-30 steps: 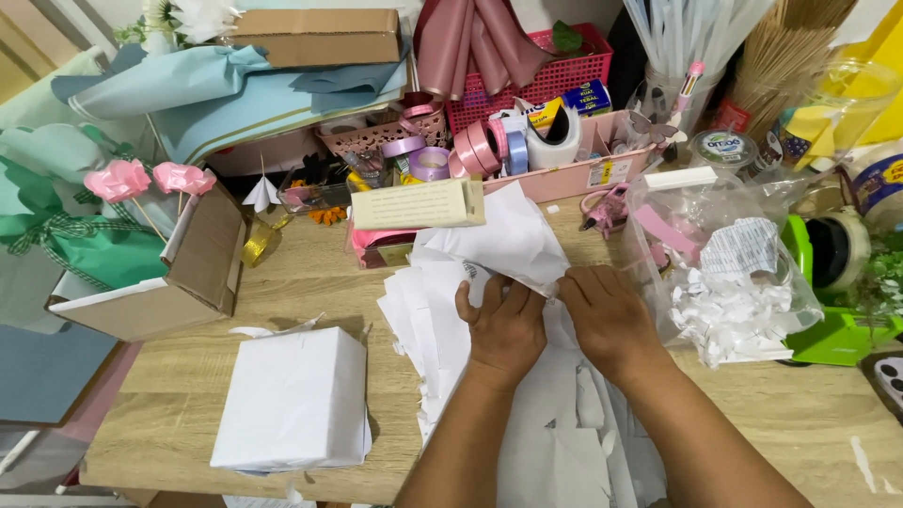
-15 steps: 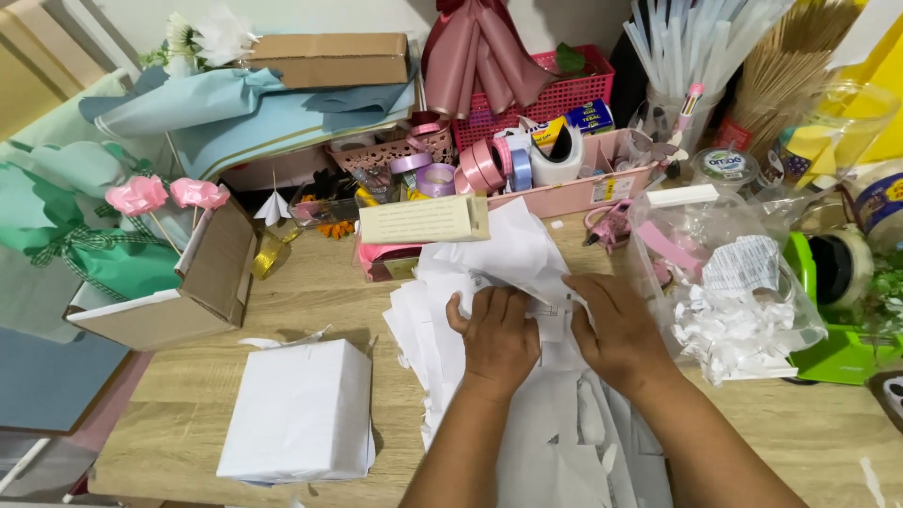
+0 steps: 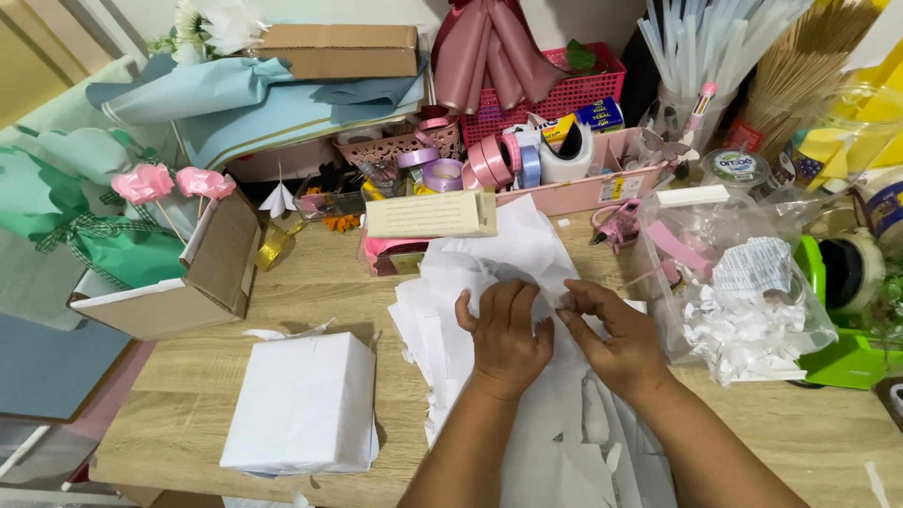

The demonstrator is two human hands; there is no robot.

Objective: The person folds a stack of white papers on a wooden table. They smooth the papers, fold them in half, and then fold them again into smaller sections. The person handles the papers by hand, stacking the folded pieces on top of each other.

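Head view: since a second ago both hands have drawn together over the white paper heap (image 3: 527, 282) at mid-table, toward the near edge. Left hand (image 3: 506, 337) now lies flat, pressing the sheets; right hand (image 3: 613, 337) pinches a paper edge between thumb and fingertips, so a fold or tear looks begun. Count: one wrapped white parcel (image 3: 303, 403) near the left front edge; one open cardboard box (image 3: 179, 282); two pink paper flowers (image 3: 174, 182); one clear bag of white scraps (image 3: 752, 310) at right.

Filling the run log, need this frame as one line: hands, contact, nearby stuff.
left hand: on white paper sheets | right hand: pinching same paper | left of hands: white wrapped box | right: clear bag of paper scraps
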